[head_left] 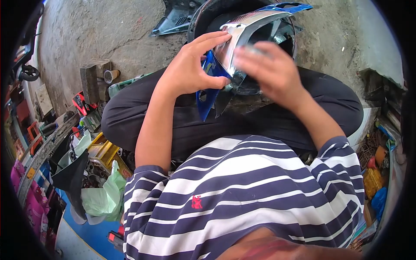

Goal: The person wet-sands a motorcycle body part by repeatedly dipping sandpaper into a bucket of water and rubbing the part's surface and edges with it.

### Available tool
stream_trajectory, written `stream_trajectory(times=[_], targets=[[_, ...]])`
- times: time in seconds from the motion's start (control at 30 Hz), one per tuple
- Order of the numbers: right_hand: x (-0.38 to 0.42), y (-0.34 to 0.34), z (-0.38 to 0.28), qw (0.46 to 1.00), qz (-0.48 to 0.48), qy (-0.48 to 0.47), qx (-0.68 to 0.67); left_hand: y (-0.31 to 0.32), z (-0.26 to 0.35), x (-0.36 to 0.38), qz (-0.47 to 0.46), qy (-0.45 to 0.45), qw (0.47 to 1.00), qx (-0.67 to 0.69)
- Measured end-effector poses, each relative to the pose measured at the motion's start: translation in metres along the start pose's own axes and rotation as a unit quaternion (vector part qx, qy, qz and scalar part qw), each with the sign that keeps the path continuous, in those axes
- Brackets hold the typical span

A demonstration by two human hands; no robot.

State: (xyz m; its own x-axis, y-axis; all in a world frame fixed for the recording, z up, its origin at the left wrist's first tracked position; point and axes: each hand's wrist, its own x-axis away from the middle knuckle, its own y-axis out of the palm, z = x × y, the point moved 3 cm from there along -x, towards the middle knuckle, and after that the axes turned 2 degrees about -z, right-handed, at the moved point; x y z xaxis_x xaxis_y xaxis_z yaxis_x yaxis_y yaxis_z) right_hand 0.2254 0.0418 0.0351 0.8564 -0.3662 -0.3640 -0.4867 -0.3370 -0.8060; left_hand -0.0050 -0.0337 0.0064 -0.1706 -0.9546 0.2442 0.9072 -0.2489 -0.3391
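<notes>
A glossy blue and silver plastic panel (236,39), which looks like a motorbike fairing piece, rests across a round dark basin (203,21) in front of my crossed legs. My left hand (188,65) grips the panel's near left part, fingers on the silver face and thumb at the lower edge. Over the panel's right side is my right hand (273,73), its fingers bent and smeared by motion. Whether it holds anything is hidden by the blur. Below my left hand, a blue pointed end (206,102) of the panel hangs over my lap.
A dark plastic panel (175,19) lies on the concrete floor behind the basin. To the left are a wooden block (89,82), a small cup (111,76), a yellow crate (104,151) and a pale green bag (104,195). Mixed clutter (375,173) sits at the right.
</notes>
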Motion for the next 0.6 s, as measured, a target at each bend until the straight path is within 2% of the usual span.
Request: stream_trajectory(times=[0.03,0.17,0.27,0.3,0.33,0.4,0.43,0.47,0.6], targets=[[0.001,0.001,-0.011,1.000,-0.024,-0.008,-0.011,0.000,-0.001,0.001,0.000,0.003,1.000,0.002],[0.004,-0.004,0.041,0.998,0.043,0.032,0.028,0.000,0.004,0.000,-0.001,-0.002,1.000,0.001],[0.007,0.004,0.015,1.000,0.025,-0.014,0.003,0.000,0.003,0.000,0.003,0.008,1.000,0.000],[0.008,0.005,-0.003,1.000,-0.008,-0.012,-0.019,0.000,0.003,0.000,0.005,0.009,1.000,0.003],[0.009,0.008,-0.006,1.000,0.005,-0.008,-0.029,0.000,0.002,-0.001,0.006,0.009,1.000,0.004],[0.007,0.006,0.022,0.999,0.034,-0.006,-0.017,0.000,0.002,0.001,0.004,0.002,1.000,0.002],[0.008,0.002,0.037,0.998,0.042,0.043,-0.016,0.000,0.003,0.001,0.004,-0.002,1.000,0.000],[0.010,0.002,0.046,0.997,0.063,0.045,0.012,0.001,0.004,0.000,0.004,-0.005,1.000,-0.001],[0.011,0.011,-0.010,0.999,0.012,-0.004,-0.047,0.001,0.002,-0.001,0.009,0.005,1.000,0.005]])
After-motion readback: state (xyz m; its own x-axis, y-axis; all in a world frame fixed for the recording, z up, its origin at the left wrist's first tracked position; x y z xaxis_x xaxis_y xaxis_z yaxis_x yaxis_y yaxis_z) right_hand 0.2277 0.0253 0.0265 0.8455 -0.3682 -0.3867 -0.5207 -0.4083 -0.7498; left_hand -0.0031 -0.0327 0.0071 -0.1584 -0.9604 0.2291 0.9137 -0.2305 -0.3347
